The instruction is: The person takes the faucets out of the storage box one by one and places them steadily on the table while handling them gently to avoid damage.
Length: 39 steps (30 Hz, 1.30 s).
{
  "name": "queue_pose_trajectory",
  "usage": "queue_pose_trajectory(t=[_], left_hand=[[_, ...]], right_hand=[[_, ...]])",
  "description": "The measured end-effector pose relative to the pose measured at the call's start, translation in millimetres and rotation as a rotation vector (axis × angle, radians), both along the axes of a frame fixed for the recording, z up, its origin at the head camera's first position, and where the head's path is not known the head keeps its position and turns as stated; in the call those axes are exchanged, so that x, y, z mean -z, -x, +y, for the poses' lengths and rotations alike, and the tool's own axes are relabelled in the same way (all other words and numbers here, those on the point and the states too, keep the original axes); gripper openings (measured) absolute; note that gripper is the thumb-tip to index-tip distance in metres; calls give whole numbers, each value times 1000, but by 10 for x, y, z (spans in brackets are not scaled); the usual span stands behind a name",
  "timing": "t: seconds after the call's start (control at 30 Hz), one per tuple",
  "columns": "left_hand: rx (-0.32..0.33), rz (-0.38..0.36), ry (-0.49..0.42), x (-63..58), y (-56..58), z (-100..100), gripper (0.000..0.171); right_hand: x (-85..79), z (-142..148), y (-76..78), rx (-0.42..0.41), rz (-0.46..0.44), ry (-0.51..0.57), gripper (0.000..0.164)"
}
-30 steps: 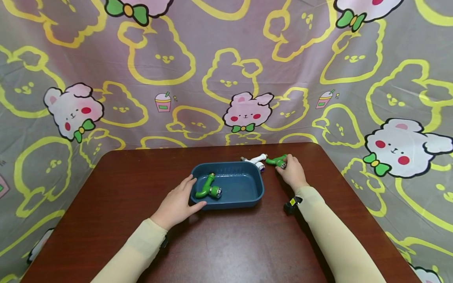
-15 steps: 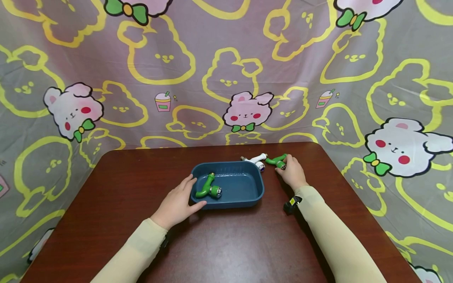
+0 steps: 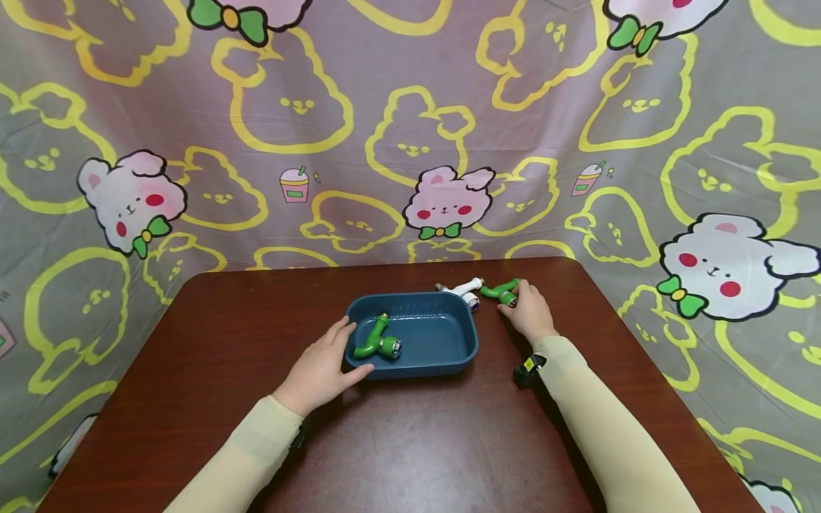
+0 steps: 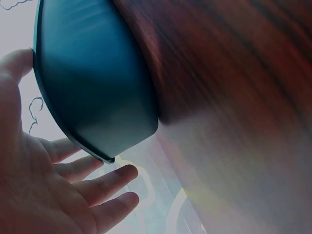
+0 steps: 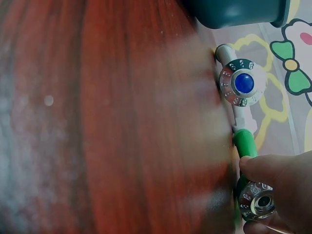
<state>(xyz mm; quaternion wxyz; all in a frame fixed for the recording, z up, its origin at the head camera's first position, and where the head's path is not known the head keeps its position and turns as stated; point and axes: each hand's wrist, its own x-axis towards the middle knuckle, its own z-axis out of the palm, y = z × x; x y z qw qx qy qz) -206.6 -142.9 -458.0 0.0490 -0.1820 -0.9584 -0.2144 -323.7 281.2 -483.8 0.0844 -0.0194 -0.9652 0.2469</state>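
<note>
Unmoved, as far as can be told, since half a second ago: same placing of hands, tub and taps, with only a faint drift of the whole head view. Gripping the green tap (image 3: pixel 497 292) with the right hand (image 3: pixel 532 313), at its right end, thumb and finger about the chrome knob (image 5: pixel 249 202). Touching the tub (image 3: pixel 417 372) at its left end with the left hand (image 3: pixel 321 370), fingers spread and relaxed.

Lying on the table (image 3: pixel 410 442), beyond the tub's far right corner, in the case of the gripped tap. Running roughly side to side along its long axis, knob turned toward the person. Well apart from the left hand, across the tub's whole length, so plainly nearer the right. Partly separated from the tub by the white tap (image 3: pixel 465 288), too close to that one to tell touching from apart.

Farther left, in the tub, see also a second green tap (image 3: pixel 375 340), lying slantwise near the left hand, knob toward the right. Closed off behind the table by a patterned cloth (image 3: pixel 359 167).
</note>
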Motion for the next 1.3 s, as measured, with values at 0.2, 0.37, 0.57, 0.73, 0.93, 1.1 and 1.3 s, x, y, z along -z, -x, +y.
queue_pose_trajectory(t=[0.2,0.37,0.57,0.73,0.93,1.1,1.3], left_hand=[[2,-6,0,5,-7,-3,91],[0,-8,-5,8,-10,1,91],[-3,-5,-8,6,-13,2,92],[-2,-8,-4,9,-11,-4,92],[-2,-7,-3,10,-9,-5,92],[-2,-11,0,8,-12,-11,91],[-3,-14,1,2,-13,-8,91]], right_hand=[[-29,-12,-16,3,-12,-7,53],[-46,0,-34,14,-6,-20,54],[-78,5,-45,14,58,-22,53],[-155,-29,-65,-5,92,-16,50],[-265,-114,-113,-4,140,4,46],[-299,-173,-119,-6,164,16,42],[-369,-265,-147,-29,186,27,35]])
